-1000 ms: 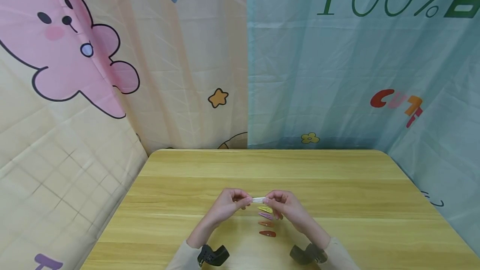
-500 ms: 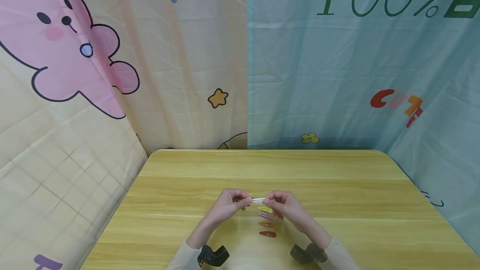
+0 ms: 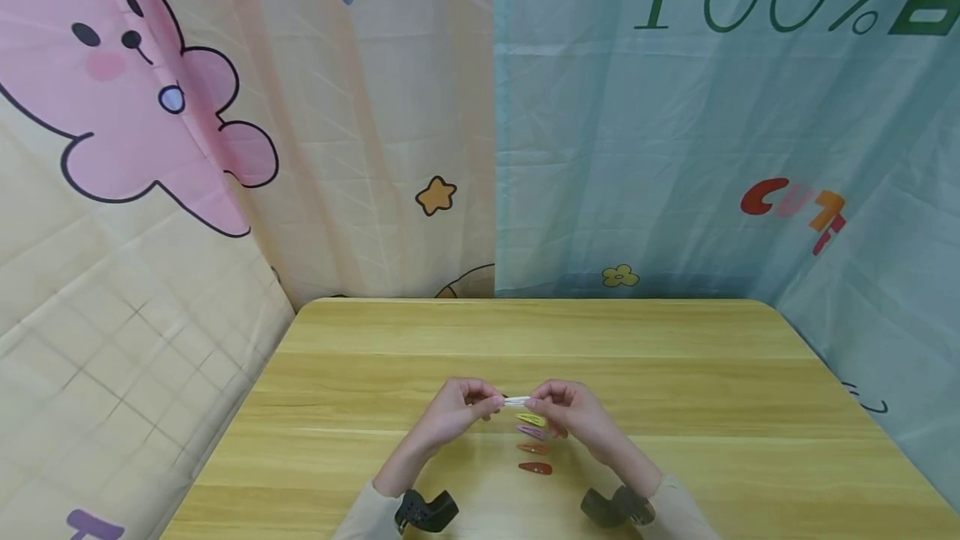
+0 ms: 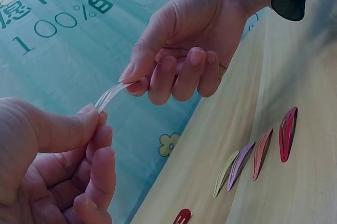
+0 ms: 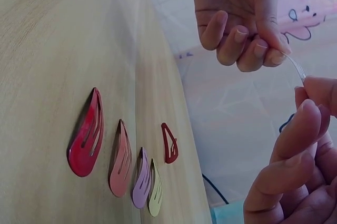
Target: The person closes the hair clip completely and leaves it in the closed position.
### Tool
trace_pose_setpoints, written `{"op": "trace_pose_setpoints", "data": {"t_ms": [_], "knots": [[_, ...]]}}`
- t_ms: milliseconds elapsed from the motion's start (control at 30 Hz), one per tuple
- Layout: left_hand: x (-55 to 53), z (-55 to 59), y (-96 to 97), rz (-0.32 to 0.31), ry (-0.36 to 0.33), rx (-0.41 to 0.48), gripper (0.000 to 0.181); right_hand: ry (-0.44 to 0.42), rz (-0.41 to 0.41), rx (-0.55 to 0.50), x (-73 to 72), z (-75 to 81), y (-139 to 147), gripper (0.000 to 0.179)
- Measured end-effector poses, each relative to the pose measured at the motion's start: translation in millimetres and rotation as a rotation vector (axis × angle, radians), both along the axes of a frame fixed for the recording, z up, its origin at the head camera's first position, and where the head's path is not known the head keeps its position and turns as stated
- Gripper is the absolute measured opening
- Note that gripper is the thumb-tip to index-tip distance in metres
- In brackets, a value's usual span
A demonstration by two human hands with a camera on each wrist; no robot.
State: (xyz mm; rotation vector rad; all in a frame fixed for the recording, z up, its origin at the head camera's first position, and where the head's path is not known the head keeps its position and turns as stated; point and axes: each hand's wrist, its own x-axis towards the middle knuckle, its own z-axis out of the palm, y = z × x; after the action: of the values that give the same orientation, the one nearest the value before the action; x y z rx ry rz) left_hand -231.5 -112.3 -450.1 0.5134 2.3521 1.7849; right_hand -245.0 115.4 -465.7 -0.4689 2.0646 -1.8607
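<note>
A white snap hair clip (image 4: 110,95) is stretched between my two hands above the table, slightly bowed in the left wrist view. My left hand (image 3: 456,412) pinches one end between thumb and index finger. At the other end, the thumb and fingertips of my right hand (image 3: 573,412) pinch it. Below them, in a column on the table, lie a yellow clip (image 3: 531,420), a purple clip (image 3: 532,432), an orange clip (image 3: 532,448) and a red clip (image 3: 536,468). Another, dark red clip (image 5: 169,143) lies apart in the right wrist view; my hands mostly hide it from the head view.
The wooden table (image 3: 360,440) reaches back to printed curtains, cream on the left and a blue curtain (image 3: 600,148) on the right. Each wrist wears a dark camera band, such as the left band (image 3: 427,512).
</note>
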Motion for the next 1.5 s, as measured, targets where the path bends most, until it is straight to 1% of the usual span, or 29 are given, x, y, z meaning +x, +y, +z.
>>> {"op": "trace_pose_setpoints", "data": {"t_ms": [200,300,433,600,767,900,1000,1200,1333,1500], "knots": [[0.9,-0.9,-1.5,0.012,0.018,-0.011,0.015,0.006,0.016,0.010,-0.1,0.0,0.2,0.030],[1.1,-1.1,-1.8,0.021,0.027,-0.021,0.015,0.022,0.025,0.026,-0.8,-0.2,1.0,0.028],[-0.1,-2.6,-1.6,0.032,0.021,-0.038,0.015,0.034,0.031,0.043,-1.6,-0.7,1.7,0.025],[-2.3,-5.6,-0.6,0.054,0.013,-0.053,0.017,0.024,0.041,0.039,-4.2,-2.8,3.3,0.026],[-4.4,-8.5,-1.1,0.092,0.031,-0.081,0.017,-0.002,0.045,0.014,-8.2,-4.5,5.1,0.030],[-6.1,-8.1,-3.9,0.132,0.055,-0.098,0.015,-0.032,0.020,-0.007,-12.1,-7.0,8.2,0.030],[-7.0,-6.7,-6.6,0.143,0.071,-0.105,0.014,-0.036,-0.010,-0.001,-15.4,-8.9,11.2,0.031],[-8.0,-5.1,-10.1,0.143,0.064,-0.105,0.020,-0.038,-0.065,0.065,-21.4,-16.7,15.4,0.035],[-8.9,-4.4,-11.3,0.151,0.058,-0.100,0.024,-0.031,-0.102,0.104,-23.1,-20.4,15.1,0.033],[-9.4,-3.1,-11.4,0.155,0.053,-0.100,0.023,-0.019,-0.131,0.151,-23.0,-22.9,15.0,0.028]]}}
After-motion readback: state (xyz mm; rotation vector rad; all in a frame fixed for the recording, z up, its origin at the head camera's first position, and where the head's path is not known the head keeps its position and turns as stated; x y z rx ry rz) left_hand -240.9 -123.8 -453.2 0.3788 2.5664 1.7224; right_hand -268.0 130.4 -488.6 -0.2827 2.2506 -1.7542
